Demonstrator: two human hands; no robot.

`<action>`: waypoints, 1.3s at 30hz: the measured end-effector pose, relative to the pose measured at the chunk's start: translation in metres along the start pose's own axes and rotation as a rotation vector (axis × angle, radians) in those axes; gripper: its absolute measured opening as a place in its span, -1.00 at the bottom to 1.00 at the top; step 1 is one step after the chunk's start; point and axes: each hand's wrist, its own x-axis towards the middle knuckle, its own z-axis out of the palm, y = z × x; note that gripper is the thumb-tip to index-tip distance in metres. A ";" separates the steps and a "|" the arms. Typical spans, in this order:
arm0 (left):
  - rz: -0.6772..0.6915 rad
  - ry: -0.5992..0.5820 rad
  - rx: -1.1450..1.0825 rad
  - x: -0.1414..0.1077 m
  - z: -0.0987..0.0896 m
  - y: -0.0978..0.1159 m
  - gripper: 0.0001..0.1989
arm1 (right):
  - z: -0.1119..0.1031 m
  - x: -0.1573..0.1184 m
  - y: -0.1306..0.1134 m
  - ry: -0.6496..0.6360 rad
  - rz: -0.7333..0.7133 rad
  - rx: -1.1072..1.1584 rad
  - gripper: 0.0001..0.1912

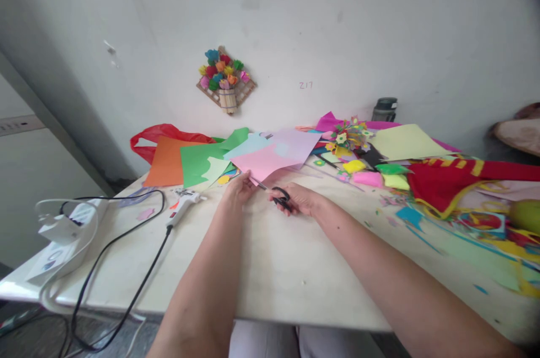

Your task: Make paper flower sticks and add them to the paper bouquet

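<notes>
A pair of black-handled metal scissors (281, 201) lies over the pale wooden tabletop (274, 273), at the near edge of a smooth pink paper sheet (259, 164). Its long axis slants: the loops sit on the right and the blades point left and slightly away from the person, toward the other hand. The right hand (297, 199) has its fingers curled through and around the loops, so the blades reach out beyond them. The left hand (241, 188) pinches the sheet's near edge between thumb and fingers, close beside the blade tips; from here I can't quite tell whether the blades are parted. Behind the pink sheet lies a lilac paper sheet (299, 143). To the left are a bright green paper sheet (194, 164), an orange paper sheet (165, 164) and, nearer, a white corded glue gun (183, 212).
</notes>
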 end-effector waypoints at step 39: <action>0.016 -0.008 -0.188 -0.009 0.007 -0.005 -0.88 | 0.000 0.001 0.001 0.018 -0.032 0.013 -0.56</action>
